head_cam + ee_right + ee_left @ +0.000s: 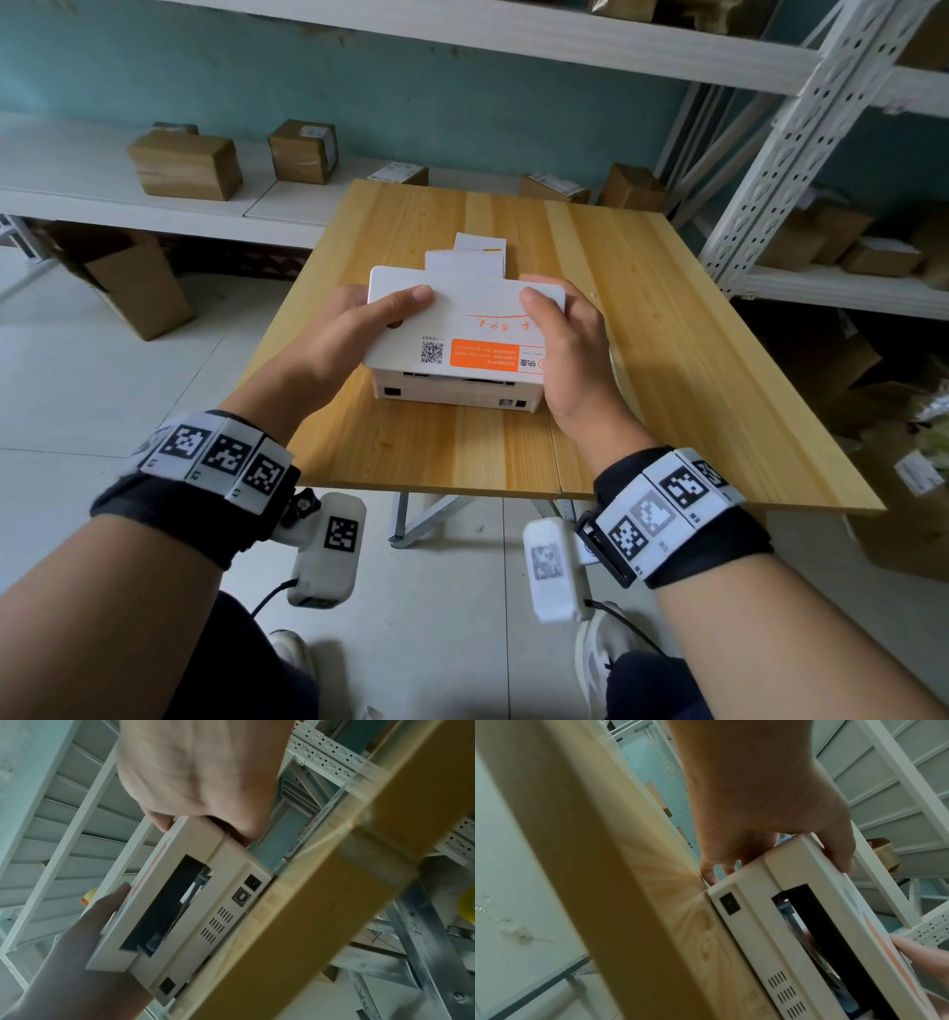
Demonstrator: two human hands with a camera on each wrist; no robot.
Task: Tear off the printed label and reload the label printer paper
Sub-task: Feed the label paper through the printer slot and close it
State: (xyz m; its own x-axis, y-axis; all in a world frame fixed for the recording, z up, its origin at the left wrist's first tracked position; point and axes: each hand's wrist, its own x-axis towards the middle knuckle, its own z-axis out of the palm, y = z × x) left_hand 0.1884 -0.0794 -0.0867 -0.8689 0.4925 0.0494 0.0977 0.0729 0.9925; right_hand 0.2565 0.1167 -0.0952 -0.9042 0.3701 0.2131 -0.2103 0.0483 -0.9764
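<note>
From the head view I see the label printer (459, 342) sitting mid-frame on the wooden table (667, 360), its back panel turned toward me. My left hand (354, 334) clasps the lid's left edge with the thumb flat on top and the other fingers wrapped out of sight below, and my right hand (570, 344) mirrors it on the right edge; I judge I hold both sides so the lid (462, 313) moves evenly on its hinge rather than twisting. Just above the lid in the frame, white label paper (470, 254) sticks out past the printer's far side; I cannot tell whether it is torn off yet. In the left wrist view, my left hand (765, 817) fills the upper centre, thumb over the lid (834, 892), fingertips (709, 874) curled down its side, and the lid stands slightly raised over a dark gap above the power switch (730, 903). In the right wrist view, my right hand (200, 780) grips the lid's corner at upper centre, and the slot (174, 902) below shows the printer partly open, presumably so paper can go in.
</note>
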